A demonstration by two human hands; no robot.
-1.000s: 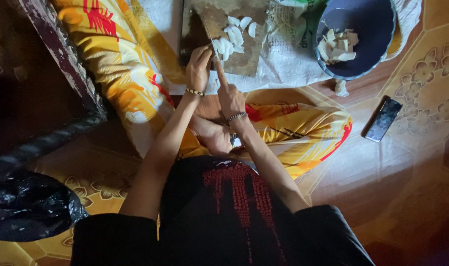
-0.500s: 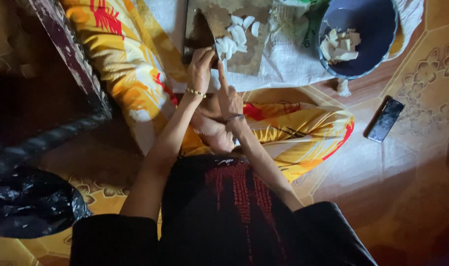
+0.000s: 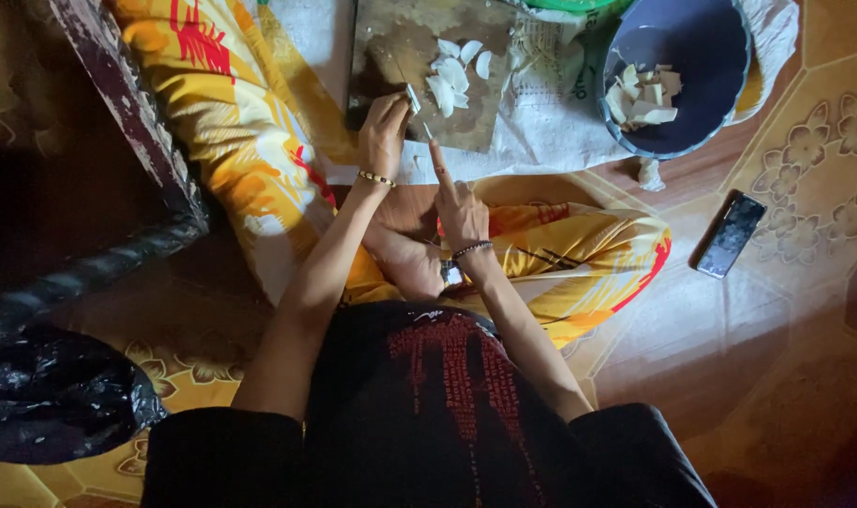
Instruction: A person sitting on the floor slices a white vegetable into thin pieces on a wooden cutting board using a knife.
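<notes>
Head view: left hand (image 3: 383, 132) fingertips pinch a white piece (image 3: 413, 98) at the cutting board (image 3: 391, 56) edge; right hand (image 3: 458, 205), forefinger extended along a knife (image 3: 429, 132), has slid nearer since a second ago. Cut slices (image 3: 452, 75) beyond; blue bowl (image 3: 678, 47) farther right.

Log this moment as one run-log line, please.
left hand: steadies white piece on cutting board | right hand: holds knife | bowl: cut pieces
</notes>
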